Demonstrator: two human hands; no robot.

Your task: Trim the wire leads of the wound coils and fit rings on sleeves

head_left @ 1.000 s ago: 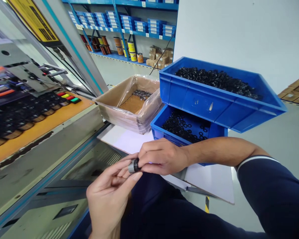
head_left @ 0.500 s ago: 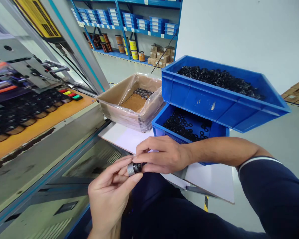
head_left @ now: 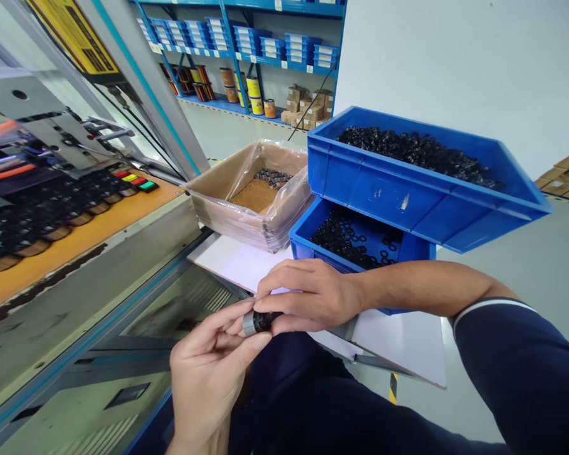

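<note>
Between my hands is a small cylindrical part [head_left: 249, 323], a ribbed grey metal ring with a black piece at its right end. My left hand [head_left: 213, 354] is closed on the grey ring, thumb below and fingers above. From the right, my right hand [head_left: 308, 297] pinches the black end, and its fingers hide part of it. Behind my right hand stands a lower blue bin [head_left: 303, 234] with loose black rings [head_left: 341, 240] in it. An upper blue bin [head_left: 379, 189], full of small black parts [head_left: 417, 148], rests tilted above it.
A plastic-lined carton [head_left: 227, 218] with small metal parts stands beyond my hands. At left is a machine with an orange work surface [head_left: 146, 205], rows of black parts [head_left: 52, 215] and coloured buttons [head_left: 133, 179]. Blue shelving [head_left: 199, 47] stands at the back.
The black end of the part looks turned slightly and is more covered by my right fingers. Both hands stay in almost the same place.
</note>
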